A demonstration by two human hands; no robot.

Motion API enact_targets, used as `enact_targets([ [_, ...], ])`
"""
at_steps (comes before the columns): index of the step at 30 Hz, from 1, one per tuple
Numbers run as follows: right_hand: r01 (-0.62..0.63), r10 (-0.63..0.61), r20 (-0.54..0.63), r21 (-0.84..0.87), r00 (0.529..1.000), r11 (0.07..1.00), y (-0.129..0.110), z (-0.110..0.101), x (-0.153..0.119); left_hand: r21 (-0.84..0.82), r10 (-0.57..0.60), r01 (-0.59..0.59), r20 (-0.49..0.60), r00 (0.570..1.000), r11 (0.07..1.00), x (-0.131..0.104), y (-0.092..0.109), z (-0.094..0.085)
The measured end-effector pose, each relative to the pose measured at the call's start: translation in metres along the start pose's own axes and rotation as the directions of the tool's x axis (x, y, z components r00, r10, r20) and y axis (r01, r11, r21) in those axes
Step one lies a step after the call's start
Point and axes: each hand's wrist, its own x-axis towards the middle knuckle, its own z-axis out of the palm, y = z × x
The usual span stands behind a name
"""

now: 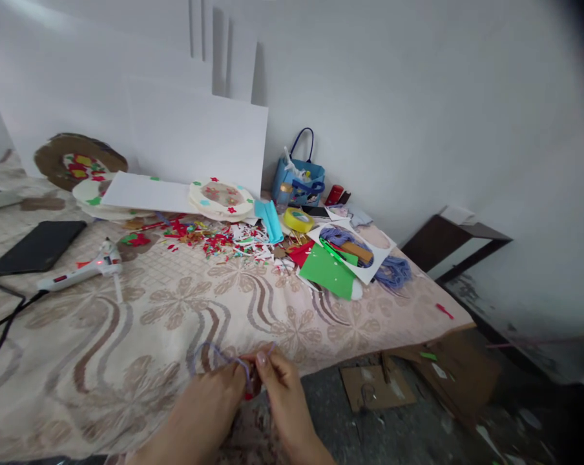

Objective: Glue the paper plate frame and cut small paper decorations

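Observation:
Both hands meet at the near edge of the cloth-covered table (170, 336). My left hand (219, 394) is closed, its fingers curled in toward the other hand. My right hand (280, 381) pinches with thumb and fingers close beside it. A strand of lilac yarn (219, 350) runs over the left hand's fingers and between the two hands. A small red piece (249, 395) shows just under the fingers; most of it is hidden. What the fingertips grip besides the yarn cannot be made out.
A glue gun (91, 268) with a lit red light and a black tablet (35, 247) lie left. Paper scraps (224, 242), green sheet (328, 271), yellow tape (298, 220) and purple yarn (393, 272) spread behind. A blue bag (298, 181) stands by the wall. Cardboard (376, 387) lies on the floor.

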Motion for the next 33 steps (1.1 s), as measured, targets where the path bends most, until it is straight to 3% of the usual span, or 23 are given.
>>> enact_targets([
  [2,0.058,-0.049,0.080,-0.123,0.996,0.991,-0.003,-0.005,0.002,0.051,0.021,-0.022,0.015,1.000,0.998,0.000,0.002,0.000],
  [4,0.024,-0.006,0.128,-0.142,0.992,0.990,-0.001,-0.007,0.002,0.084,0.016,-0.018,0.030,0.999,0.996,-0.001,0.003,0.003],
  [6,-0.079,0.082,0.119,-0.027,0.990,0.997,0.004,-0.006,0.000,0.079,0.006,-0.009,0.037,0.999,0.997,-0.003,0.004,0.007],
  [9,-0.203,0.172,0.129,0.292,0.977,0.935,0.010,0.002,-0.004,0.013,-0.032,0.031,0.080,0.996,0.999,-0.006,0.005,0.009],
  [13,-0.209,0.140,0.168,0.532,0.976,0.820,0.009,0.012,-0.006,-0.048,-0.097,0.103,0.109,0.989,0.994,-0.007,0.006,0.009],
  [15,-0.188,0.119,0.156,0.570,0.981,0.800,0.007,0.013,-0.004,-0.183,-0.079,0.092,0.078,0.994,0.979,-0.007,0.004,0.013],
  [18,-0.166,0.128,0.105,0.602,0.986,0.781,0.005,0.014,0.001,-0.449,-0.051,0.038,-0.016,0.999,0.893,-0.007,-0.002,0.021],
  [20,-0.151,0.136,0.072,0.623,0.988,0.767,0.004,0.014,0.003,-0.541,-0.027,-0.003,-0.047,0.999,0.841,-0.009,-0.006,0.025],
  [25,-0.138,0.125,0.065,0.607,0.990,0.782,-0.001,0.016,0.007,-0.734,0.026,-0.002,0.021,0.999,0.680,-0.023,-0.011,0.022],
  [30,-0.164,0.154,0.066,0.564,0.986,0.810,-0.006,0.015,0.012,-0.878,0.090,0.076,0.134,0.987,0.473,-0.024,-0.011,0.015],
  [33,-0.177,0.143,0.105,0.549,0.984,0.817,-0.007,0.013,0.014,-0.922,0.076,0.054,0.090,0.993,0.384,-0.019,-0.011,0.009],
])
